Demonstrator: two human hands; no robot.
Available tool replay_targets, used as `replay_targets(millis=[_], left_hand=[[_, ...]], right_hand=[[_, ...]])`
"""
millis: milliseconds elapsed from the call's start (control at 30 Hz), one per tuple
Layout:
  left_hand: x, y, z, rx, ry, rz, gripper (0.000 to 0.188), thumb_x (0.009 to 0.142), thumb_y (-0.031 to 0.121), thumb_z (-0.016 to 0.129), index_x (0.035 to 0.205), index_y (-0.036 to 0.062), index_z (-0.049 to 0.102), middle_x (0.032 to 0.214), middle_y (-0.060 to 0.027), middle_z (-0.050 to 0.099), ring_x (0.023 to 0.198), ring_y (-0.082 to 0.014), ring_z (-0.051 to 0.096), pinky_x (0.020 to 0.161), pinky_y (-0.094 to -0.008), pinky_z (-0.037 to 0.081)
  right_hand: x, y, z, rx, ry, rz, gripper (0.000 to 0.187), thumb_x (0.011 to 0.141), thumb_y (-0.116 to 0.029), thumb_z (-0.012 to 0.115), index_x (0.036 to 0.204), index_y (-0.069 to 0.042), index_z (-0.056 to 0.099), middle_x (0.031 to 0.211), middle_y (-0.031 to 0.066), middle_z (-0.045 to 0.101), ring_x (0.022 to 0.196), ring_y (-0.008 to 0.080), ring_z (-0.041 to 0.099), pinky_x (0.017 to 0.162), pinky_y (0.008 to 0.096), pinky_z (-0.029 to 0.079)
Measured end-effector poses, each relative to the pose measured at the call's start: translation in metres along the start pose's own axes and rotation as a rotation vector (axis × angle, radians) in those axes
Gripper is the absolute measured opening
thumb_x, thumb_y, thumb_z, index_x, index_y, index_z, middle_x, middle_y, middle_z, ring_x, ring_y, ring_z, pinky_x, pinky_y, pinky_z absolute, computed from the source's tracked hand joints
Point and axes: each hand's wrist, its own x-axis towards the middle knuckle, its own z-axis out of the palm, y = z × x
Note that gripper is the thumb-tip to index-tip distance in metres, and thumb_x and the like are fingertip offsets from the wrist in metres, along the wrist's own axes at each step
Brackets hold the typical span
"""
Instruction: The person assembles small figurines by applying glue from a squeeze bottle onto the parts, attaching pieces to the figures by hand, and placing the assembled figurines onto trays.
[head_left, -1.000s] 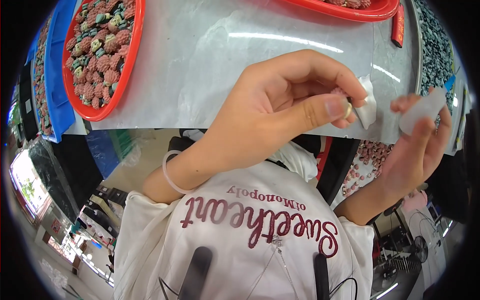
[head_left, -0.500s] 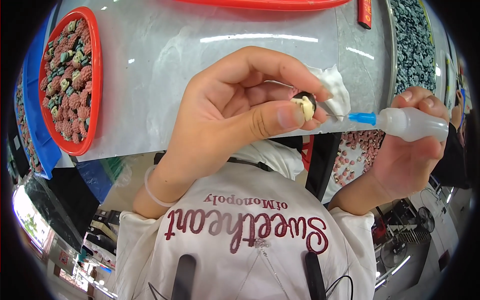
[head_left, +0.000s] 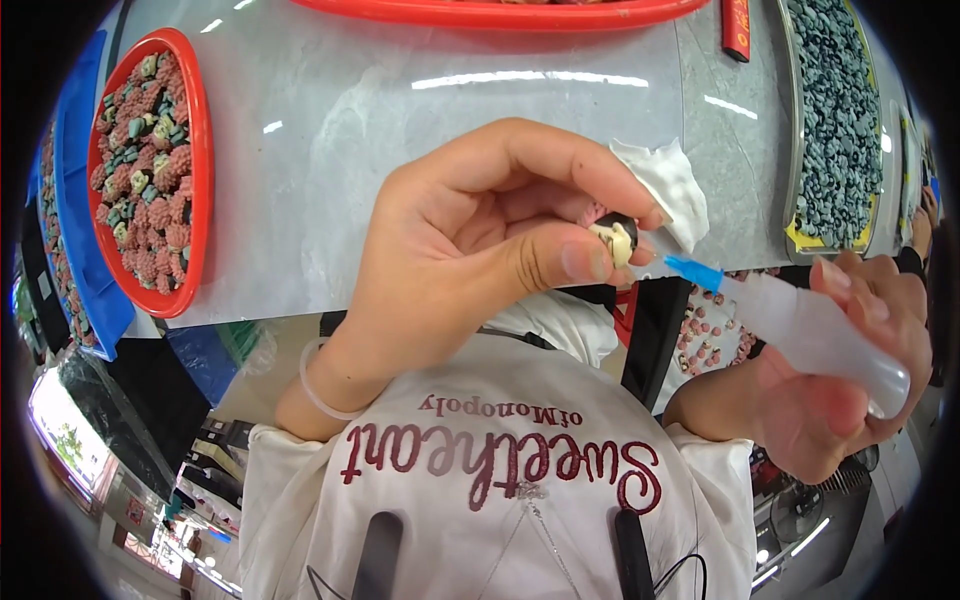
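Observation:
My left hand (head_left: 470, 230) pinches a small doll-head figure (head_left: 617, 240) between thumb and fingers above the table's near edge. The figure has a cream face, a black top and a bit of pink behind it. To its right, my right hand (head_left: 850, 400) is wrapped round a translucent squeeze bottle (head_left: 815, 335), tilted with its base down to the right. Its blue needle tip (head_left: 695, 271) points at the figure's lower right side; whether the thin needle touches it I cannot tell. A crumpled white tissue (head_left: 668, 195) lies just beyond my left fingertips.
An oval red basket (head_left: 203, 150) of pink, cream and grey-green pieces stands at left, beside a blue tray (head_left: 75, 215). Another red tray (head_left: 520, 15) is at the far edge. At right are a tray (head_left: 796, 140) of dark pieces and a red box (head_left: 736, 30). Pink pieces (head_left: 700, 335) lie below the table edge.
My right hand has moved down and slightly right, tipping the bottle from nearly level to slanted. My left hand holds the figure in nearly the same place. The whole view has shifted slightly.

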Motion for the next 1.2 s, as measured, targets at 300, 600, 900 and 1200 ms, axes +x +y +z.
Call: replay_targets(millis=[300, 600, 900, 1200], left_hand=[[0.000, 0.006, 0.000, -0.044, 0.037, -0.050, 0.034, 0.074, 0.024, 0.064, 0.091, -0.0011, 0.049, 0.089, -0.0181, 0.054, 0.075, -0.0206, 0.059, 0.061, -0.0245, 0.050], [0.000, 0.006, 0.006, 0.036, 0.095, -0.089, 0.031, 0.076, 0.023, 0.063, 0.089, 0.0011, 0.045, 0.088, -0.0151, 0.051, 0.073, -0.0203, 0.059, 0.058, -0.0231, 0.050], [0.002, 0.005, 0.006, 0.043, 0.041, -0.051, 0.027, 0.077, 0.018, 0.061, 0.090, -0.0005, 0.047, 0.089, -0.0152, 0.052, 0.076, -0.0202, 0.058, 0.061, -0.0249, 0.050], [0.001, 0.003, 0.002, -0.004, -0.027, -0.028, 0.021, 0.079, 0.008, 0.058, 0.093, -0.0041, 0.048, 0.095, -0.0175, 0.053, 0.081, -0.0217, 0.059, 0.068, -0.0284, 0.051]], right_hand=[[-0.024, 0.010, 0.009, 0.090, 0.293, 0.186, 0.047, 0.075, -0.032, 0.059, 0.098, 0.007, 0.047, 0.087, 0.0201, 0.047, 0.079, 0.0255, 0.048, 0.067, 0.0321, 0.044], [-0.013, 0.049, 0.037, 0.000, 0.459, 0.409, 0.035, 0.066, 0.007, 0.061, 0.096, 0.000, 0.044, 0.094, 0.0148, 0.056, 0.084, 0.0186, 0.054, 0.074, 0.0279, 0.041], [-0.009, 0.043, -0.014, -0.383, 0.198, 0.500, 0.028, 0.065, 0.008, 0.054, 0.092, 0.001, 0.055, 0.091, 0.0087, 0.056, 0.082, 0.0141, 0.051, 0.072, 0.0221, 0.039], [-0.011, 0.080, -0.040, -0.699, 0.282, 0.538, 0.012, 0.074, 0.002, 0.055, 0.085, -0.001, 0.058, 0.080, 0.0031, 0.054, 0.066, 0.0103, 0.048, 0.059, 0.0208, 0.038]])
